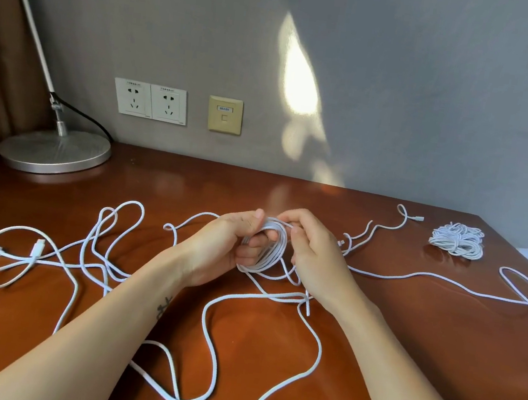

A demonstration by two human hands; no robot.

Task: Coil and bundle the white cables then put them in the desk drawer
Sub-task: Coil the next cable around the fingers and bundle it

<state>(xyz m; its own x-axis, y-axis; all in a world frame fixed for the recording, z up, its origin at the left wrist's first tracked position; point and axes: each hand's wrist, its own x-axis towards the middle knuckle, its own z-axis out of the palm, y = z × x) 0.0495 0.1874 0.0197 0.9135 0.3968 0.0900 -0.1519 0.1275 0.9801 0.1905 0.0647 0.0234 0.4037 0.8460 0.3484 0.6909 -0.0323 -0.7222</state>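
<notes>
Head view: nearest, below both hands, loose white cable (319,353) loops wide over the red-brown bench (420,352). Beyond it, both forearms reach in. The left hand (226,248) grips a small coil (278,251) of white cable, fingers curled through the loops and thumb on top. The right hand (312,252) pinches the top of the same coil. The coil sits between the two hands, just over the bench. Left of the left hand more slack lies tangled, with two connectors (38,247) among it. Right of the right hand a strand trails toward the bench edge. Farther right and beyond, a wound bundle (457,240) of white cable rests on the bench, well apart from the hands. Far left stands a lamp base (54,151). On the wall behind are two sockets (150,101) and a beige data port (225,114).
</notes>
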